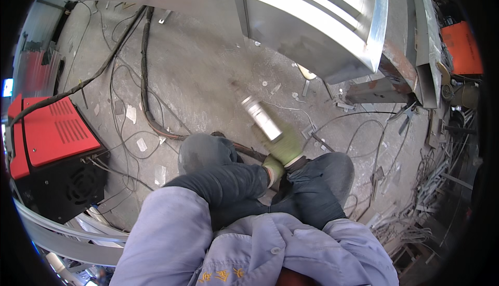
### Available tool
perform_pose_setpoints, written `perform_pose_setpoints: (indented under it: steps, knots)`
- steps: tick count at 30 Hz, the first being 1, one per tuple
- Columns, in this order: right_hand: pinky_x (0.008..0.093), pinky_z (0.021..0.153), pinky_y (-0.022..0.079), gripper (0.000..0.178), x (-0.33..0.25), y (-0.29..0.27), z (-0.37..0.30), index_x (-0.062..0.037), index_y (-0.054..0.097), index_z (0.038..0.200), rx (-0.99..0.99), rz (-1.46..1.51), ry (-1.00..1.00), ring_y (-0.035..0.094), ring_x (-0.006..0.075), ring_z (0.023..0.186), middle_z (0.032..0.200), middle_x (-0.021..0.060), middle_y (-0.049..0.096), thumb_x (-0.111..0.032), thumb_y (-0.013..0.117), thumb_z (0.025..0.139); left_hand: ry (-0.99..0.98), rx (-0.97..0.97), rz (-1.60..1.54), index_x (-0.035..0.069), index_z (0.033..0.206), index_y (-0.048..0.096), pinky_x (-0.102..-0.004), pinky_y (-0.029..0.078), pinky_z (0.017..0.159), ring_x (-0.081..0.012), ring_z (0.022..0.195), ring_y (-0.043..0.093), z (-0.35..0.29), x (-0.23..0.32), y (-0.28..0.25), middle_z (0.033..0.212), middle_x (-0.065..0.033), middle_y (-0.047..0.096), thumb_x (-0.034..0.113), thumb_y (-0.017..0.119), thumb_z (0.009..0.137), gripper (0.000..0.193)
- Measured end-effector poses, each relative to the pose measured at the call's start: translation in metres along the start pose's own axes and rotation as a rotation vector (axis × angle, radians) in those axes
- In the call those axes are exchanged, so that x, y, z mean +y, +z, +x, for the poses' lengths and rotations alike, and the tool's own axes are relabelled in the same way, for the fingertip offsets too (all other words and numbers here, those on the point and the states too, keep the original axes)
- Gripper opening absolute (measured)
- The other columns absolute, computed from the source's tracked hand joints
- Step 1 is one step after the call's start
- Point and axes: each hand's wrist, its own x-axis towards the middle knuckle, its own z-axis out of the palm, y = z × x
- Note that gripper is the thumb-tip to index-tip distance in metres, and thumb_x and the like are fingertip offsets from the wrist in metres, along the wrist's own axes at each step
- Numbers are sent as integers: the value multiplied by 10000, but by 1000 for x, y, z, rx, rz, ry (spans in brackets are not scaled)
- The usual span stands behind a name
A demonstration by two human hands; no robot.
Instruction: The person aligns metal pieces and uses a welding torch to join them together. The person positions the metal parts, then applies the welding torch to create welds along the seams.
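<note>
My right hand [287, 147], in a green work glove, is closed around the lower end of a shiny silver cylinder [261, 118] shaped like a can. The cylinder is smeared by motion and tilts toward the upper left, so its exact kind does not show. Close below, my gloved left hand [273, 168] lies by the right wrist; its fingers are mostly hidden. A thick dark cable [248, 151] runs across the floor beside the gloves, between my bent knees. A dark smudge [235, 84] appears just past the cylinder's far end.
A large silver metal frame [312, 42] spans the far side. At left stands a red and black machine [57, 145] with thick cables [145, 68] trailing from it. Scraps and thin wires litter the grey floor [192, 73]. Metal offcuts [416, 208] pile up at right, below an orange box [461, 47].
</note>
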Motion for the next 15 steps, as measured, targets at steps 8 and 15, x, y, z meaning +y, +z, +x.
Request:
perform_pose_setpoints:
  steps: [8, 15]
  knots:
    - [442, 882, 634, 702, -134, -25, -3, -122, 646, 1561, -338, 107, -521, 807, 380, 1039, 1238, 184, 800, -312, 888, 930, -148, 359, -766, 104, 1291, 782, -501, 574, 1043, -380, 1171, 756, -99, 13, -5, 1196, -164, 814, 358, 797, 951, 424]
    - [338, 807, 623, 463, -310, -121, -12, -40, 707, 1379, -138, 414, -228, 776, 226, 957, 1200, 89, 781, -298, 855, 1023, -82, 542, -1009, 98, 1276, 779, -503, 558, 1058, -383, 1180, 747, -214, 46, -123, 1175, -169, 810, 389, 857, 912, 473]
